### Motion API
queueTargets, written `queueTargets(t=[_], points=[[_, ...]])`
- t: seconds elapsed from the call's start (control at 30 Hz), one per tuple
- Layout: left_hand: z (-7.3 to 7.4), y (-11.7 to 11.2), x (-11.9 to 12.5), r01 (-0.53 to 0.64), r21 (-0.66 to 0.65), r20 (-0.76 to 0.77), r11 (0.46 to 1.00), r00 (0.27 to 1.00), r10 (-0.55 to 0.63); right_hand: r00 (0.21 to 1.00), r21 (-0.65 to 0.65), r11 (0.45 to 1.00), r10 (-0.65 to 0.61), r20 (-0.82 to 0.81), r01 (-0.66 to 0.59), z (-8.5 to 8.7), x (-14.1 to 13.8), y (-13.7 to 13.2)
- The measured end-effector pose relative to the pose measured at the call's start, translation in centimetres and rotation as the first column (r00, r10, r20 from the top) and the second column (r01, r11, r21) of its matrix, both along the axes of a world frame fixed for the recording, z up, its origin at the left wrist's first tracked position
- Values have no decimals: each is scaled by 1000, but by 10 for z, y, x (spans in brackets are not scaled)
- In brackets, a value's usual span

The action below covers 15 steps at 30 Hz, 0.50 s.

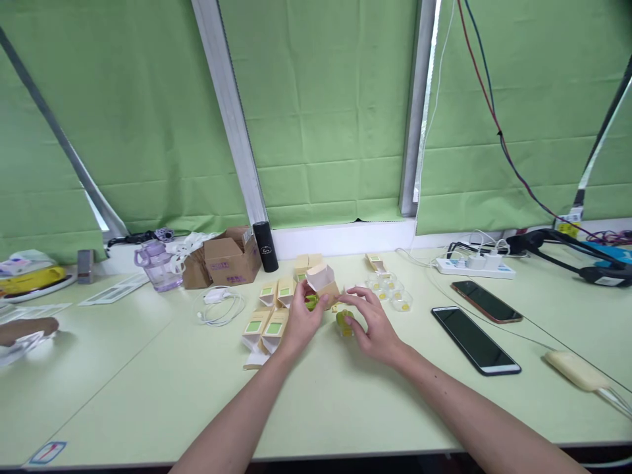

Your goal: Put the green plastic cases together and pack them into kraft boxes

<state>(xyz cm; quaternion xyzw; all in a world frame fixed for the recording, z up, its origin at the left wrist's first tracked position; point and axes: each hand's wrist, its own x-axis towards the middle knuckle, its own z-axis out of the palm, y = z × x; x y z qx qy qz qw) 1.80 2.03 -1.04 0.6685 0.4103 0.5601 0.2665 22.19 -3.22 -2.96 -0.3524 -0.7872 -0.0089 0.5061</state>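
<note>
My left hand (301, 322) is closed round a small tan carton (323, 283) with its top flap open, and a green item (311, 302) shows between its fingers. My right hand (370, 322) curls over a small green-topped object (344, 322) on the table, its fingertips near the carton. Several small tan cartons with green labels (266, 326) lie just left of my left hand. Several clear little cups (392, 293) sit behind my right hand.
Two phones (476, 339) lie to the right, with a white power strip (474, 265) behind them. A brown cardboard box (232, 258), a black cylinder (265, 246), a purple jug (158, 263) and a coiled white cable (220, 306) stand at the back left. Another person's hand (27, 329) rests at the far left.
</note>
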Motion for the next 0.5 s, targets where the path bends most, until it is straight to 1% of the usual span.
queueTargets(t=[0.07,0.13,0.2,0.27,0.37,0.5], points=[[0,2,-4,63,-3,31,998,998,-63,995,-69,994,-87,44,90,3,4,1],[0,3,-8,125,-23,33,992,992,-124,972,-167,969,-149,181,180,7,8,0],[0,3,-10,146,-56,7,988,989,-146,932,-239,940,-158,327,243,11,10,-1],[0,3,-11,120,-83,-35,989,992,-124,893,-277,919,-144,427,281,15,11,-1],[0,3,-11,95,-88,-69,992,993,-101,858,-291,896,-162,488,335,20,12,0],[2,1,-9,153,-91,-67,984,985,-159,840,-309,866,-203,502,394,25,20,4]])
